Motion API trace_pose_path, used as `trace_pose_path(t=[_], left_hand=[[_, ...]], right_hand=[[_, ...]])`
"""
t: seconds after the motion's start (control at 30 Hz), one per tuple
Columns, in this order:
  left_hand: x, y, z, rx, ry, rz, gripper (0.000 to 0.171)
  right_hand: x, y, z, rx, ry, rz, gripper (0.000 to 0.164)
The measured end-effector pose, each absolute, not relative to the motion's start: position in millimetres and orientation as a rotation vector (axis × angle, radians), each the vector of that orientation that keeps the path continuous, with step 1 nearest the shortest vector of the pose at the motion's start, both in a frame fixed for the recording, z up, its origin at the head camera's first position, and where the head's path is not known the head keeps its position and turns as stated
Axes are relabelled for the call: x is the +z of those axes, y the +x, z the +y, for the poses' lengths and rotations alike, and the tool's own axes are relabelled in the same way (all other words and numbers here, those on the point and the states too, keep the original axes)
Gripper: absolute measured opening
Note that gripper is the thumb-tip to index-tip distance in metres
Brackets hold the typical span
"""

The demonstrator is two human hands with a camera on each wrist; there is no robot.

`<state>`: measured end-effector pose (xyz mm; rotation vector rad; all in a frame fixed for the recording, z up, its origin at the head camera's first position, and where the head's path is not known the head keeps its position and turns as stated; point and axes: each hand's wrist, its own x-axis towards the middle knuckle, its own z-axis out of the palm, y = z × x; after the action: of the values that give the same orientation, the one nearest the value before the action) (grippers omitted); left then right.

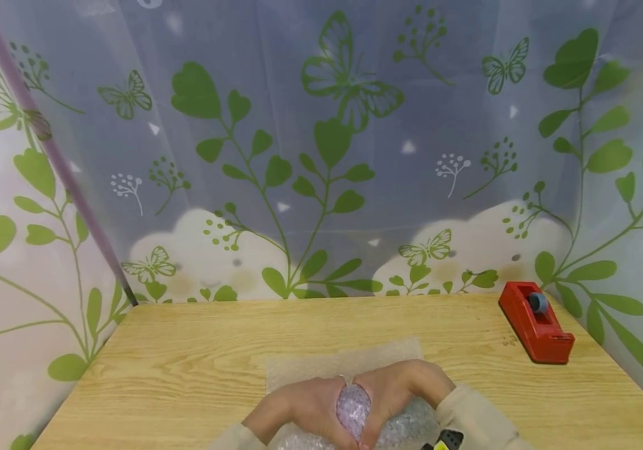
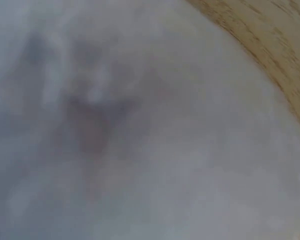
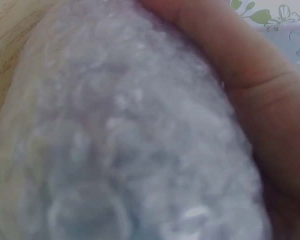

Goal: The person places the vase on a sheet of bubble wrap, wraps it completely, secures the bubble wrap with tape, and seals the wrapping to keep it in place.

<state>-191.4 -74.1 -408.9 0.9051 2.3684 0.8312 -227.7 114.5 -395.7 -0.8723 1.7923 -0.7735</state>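
Note:
Near the front of the table, my left hand [image 1: 311, 405] and right hand [image 1: 393, 392] grip a bundle of bubble wrap [image 1: 353, 409] from both sides. Their fingers and thumbs curve round its middle and come together at the front. More of the clear bundle bulges out under both wrists. What the wrap contains is hidden. A flat flap of bubble wrap [image 1: 349, 361] lies behind the hands. In the right wrist view the bubbled plastic [image 3: 125, 110] fills the middle, with part of the right hand [image 3: 245, 65] along its side. Blurred wrap [image 2: 190, 150] covers most of the left wrist view.
A red tape dispenser [image 1: 538, 325] with a small roll of tape stands at the right of the wooden table [image 1: 186, 350]. Behind the table hangs a curtain [image 1: 276, 125] printed with leaves and butterflies. A black and yellow device [image 1: 445, 439] sits by the right sleeve.

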Motion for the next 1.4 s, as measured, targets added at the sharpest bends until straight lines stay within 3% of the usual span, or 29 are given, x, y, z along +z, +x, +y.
trace_pose_path(t=[0.17,0.4,0.5,0.63,0.77,1.07,1.4], left_hand=[[-408.0,-194.9,-73.4,0.754,0.909,2.388,0.033],[-407.5,-203.3,-76.3,0.893,1.029,2.203,0.048],[-407.3,-204.5,-76.3,0.856,1.056,2.213,0.048],[-408.1,-205.8,-75.1,0.861,1.010,2.191,0.037],[-408.4,-207.7,-74.4,0.906,0.997,2.127,0.028],[-407.6,-208.9,-73.1,0.961,1.014,2.025,0.028],[-407.8,-211.6,-73.6,0.960,0.972,2.020,0.024]], right_hand=[[-395.1,-230.3,114.7,-0.772,-0.913,1.772,0.037],[-384.2,-220.4,117.9,-0.593,-0.816,2.146,0.087],[-378.0,-211.9,117.9,-0.516,-0.840,2.319,0.092],[-373.6,-197.3,120.8,-0.451,-0.908,2.511,0.099],[-376.6,-184.0,124.1,-0.410,-1.027,2.689,0.099],[-383.6,-164.0,131.3,-0.355,-1.239,2.797,0.071],[-405.8,-155.2,117.2,-0.073,-1.132,2.977,0.088]])
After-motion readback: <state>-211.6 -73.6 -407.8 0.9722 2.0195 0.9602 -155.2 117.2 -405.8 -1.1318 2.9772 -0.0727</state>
